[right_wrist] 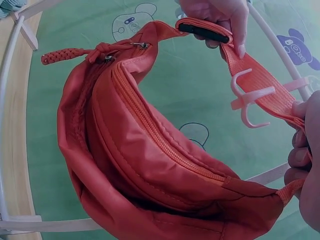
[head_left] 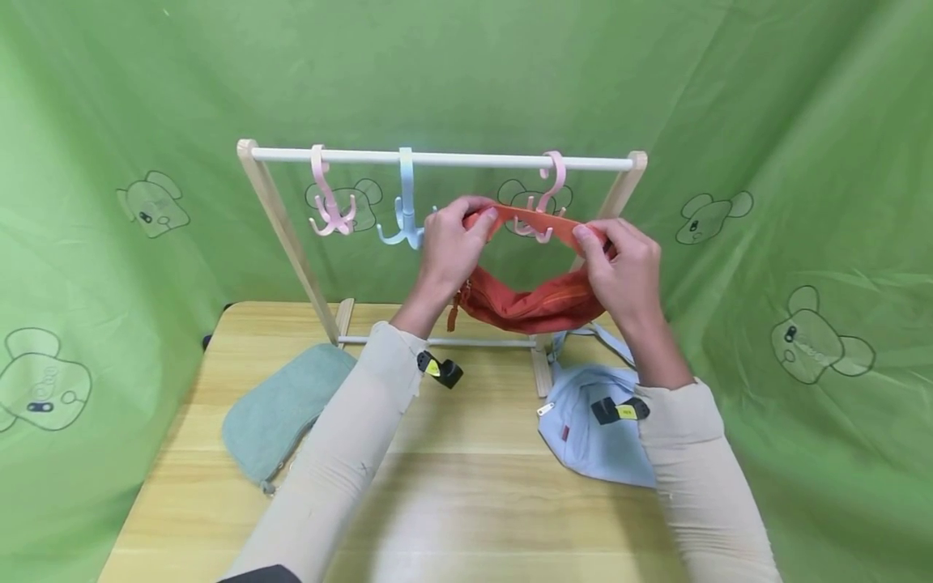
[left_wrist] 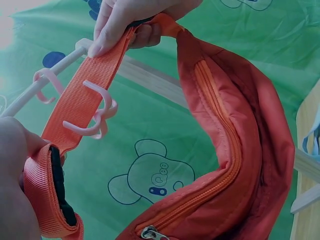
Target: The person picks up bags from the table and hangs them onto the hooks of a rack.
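Note:
An orange-red waist bag [head_left: 535,306] hangs by its orange strap [head_left: 535,219] between my two hands at the rack's right side. My left hand [head_left: 450,247] pinches the strap near a black slider [right_wrist: 205,32], thumb on top. My right hand [head_left: 628,271] grips the strap's other end, thumb pressed on the webbing. Between the hands, the strap crosses the right pink hook [head_left: 558,174]. Its prongs [left_wrist: 95,110] show against the webbing in the left wrist view; whether the strap rests on them I cannot tell. The bag's zipper [left_wrist: 220,120] is closed.
The white rail [head_left: 474,159] also carries another pink hook [head_left: 331,202] and a blue hook [head_left: 408,198]. On the wooden table [head_left: 437,502] lie a grey-green bag [head_left: 291,409] at left and a light-blue bag [head_left: 594,437] at right. Green cloth surrounds the table.

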`<state>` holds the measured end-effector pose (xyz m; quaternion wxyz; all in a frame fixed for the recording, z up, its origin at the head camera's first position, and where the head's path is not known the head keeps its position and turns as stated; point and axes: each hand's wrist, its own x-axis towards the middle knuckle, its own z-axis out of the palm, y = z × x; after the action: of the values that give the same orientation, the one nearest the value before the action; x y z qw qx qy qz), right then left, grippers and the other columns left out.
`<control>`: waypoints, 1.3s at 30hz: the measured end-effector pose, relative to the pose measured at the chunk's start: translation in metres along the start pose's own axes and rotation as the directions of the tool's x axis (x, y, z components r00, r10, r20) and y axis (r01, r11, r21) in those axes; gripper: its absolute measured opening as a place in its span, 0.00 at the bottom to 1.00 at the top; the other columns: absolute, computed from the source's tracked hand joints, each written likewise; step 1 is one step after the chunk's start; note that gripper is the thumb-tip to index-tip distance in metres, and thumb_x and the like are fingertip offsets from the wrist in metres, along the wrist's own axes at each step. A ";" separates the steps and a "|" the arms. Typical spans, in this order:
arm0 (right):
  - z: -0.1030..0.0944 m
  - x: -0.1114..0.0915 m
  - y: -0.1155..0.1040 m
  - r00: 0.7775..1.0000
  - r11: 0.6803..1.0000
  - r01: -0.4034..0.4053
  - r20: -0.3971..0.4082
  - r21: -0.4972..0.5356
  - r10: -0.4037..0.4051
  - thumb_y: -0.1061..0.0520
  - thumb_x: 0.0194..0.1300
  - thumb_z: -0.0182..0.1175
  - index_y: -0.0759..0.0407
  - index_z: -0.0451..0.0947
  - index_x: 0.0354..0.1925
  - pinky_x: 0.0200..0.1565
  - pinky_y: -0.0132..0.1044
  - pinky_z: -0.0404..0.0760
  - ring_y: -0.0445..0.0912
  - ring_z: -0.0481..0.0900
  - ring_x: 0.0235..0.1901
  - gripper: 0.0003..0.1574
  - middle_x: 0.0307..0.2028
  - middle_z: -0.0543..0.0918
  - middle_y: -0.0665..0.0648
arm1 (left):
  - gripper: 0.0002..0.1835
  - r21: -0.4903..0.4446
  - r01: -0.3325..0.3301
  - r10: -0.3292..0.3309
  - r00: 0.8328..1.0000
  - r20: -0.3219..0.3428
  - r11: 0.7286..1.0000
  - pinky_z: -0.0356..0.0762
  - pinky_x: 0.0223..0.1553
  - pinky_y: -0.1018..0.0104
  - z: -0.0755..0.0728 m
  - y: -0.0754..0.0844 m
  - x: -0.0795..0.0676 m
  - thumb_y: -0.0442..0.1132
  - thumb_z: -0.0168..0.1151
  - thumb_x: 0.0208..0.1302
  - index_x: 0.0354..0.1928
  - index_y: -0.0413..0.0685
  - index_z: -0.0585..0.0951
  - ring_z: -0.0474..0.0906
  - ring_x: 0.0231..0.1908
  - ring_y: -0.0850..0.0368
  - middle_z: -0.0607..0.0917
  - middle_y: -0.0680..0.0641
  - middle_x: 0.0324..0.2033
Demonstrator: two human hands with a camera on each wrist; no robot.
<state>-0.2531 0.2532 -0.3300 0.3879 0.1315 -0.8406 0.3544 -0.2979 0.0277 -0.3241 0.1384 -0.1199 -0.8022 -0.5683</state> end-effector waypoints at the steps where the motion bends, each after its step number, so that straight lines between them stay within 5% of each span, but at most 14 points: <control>1: 0.001 -0.001 0.001 1.000 1.000 -0.011 0.000 0.000 0.011 0.57 0.72 0.66 0.69 0.87 0.40 0.27 0.20 0.63 0.32 0.66 0.23 0.14 0.30 0.87 0.66 | 0.14 0.004 0.005 -0.005 1.000 0.003 1.000 0.79 0.30 0.70 0.000 0.000 0.000 0.41 0.64 0.73 0.55 0.44 0.86 0.82 0.32 0.57 0.91 0.43 0.41; 9: 0.004 -0.004 0.004 0.988 0.988 -0.155 0.017 0.019 0.154 0.54 0.74 0.62 0.68 0.88 0.39 0.26 0.23 0.65 0.34 0.67 0.23 0.17 0.26 0.84 0.62 | 0.14 0.044 -0.005 0.004 1.000 0.004 0.999 0.81 0.31 0.71 0.001 -0.004 -0.002 0.42 0.66 0.71 0.54 0.45 0.87 0.83 0.33 0.57 0.92 0.42 0.46; 16: 0.003 -0.005 0.002 0.924 0.919 -0.380 0.085 0.100 0.373 0.45 0.75 0.59 0.65 0.88 0.41 0.24 0.27 0.66 0.38 0.68 0.24 0.24 0.21 0.75 0.40 | 0.15 0.049 0.002 -0.004 0.999 0.038 0.999 0.82 0.33 0.70 0.001 -0.008 -0.004 0.45 0.67 0.71 0.54 0.47 0.88 0.83 0.36 0.56 0.92 0.43 0.46; 29: 0.012 -0.011 0.004 0.861 0.817 -0.509 0.181 0.272 0.476 0.45 0.75 0.60 0.50 0.84 0.31 0.27 0.30 0.67 0.39 0.66 0.24 0.16 0.20 0.73 0.41 | 0.19 -0.025 0.030 -0.028 0.997 0.070 0.999 0.77 0.29 0.69 0.004 -0.018 -0.006 0.53 0.61 0.75 0.52 0.47 0.89 0.78 0.28 0.58 0.89 0.47 0.32; 39: 0.015 -0.021 0.009 0.835 0.762 -0.551 0.217 0.339 0.507 0.44 0.75 0.60 0.47 0.85 0.30 0.21 0.28 0.71 0.36 0.71 0.20 0.17 0.18 0.77 0.41 | 0.20 -0.098 0.035 -0.029 0.998 0.062 0.995 0.80 0.32 0.69 0.008 -0.026 -0.009 0.53 0.61 0.75 0.50 0.44 0.89 0.80 0.30 0.58 0.90 0.45 0.35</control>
<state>-0.2519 0.2480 -0.3562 0.1904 -0.0173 -0.7764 0.6005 -0.2990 0.0269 -0.3529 0.0987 -0.1310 -0.7788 -0.6055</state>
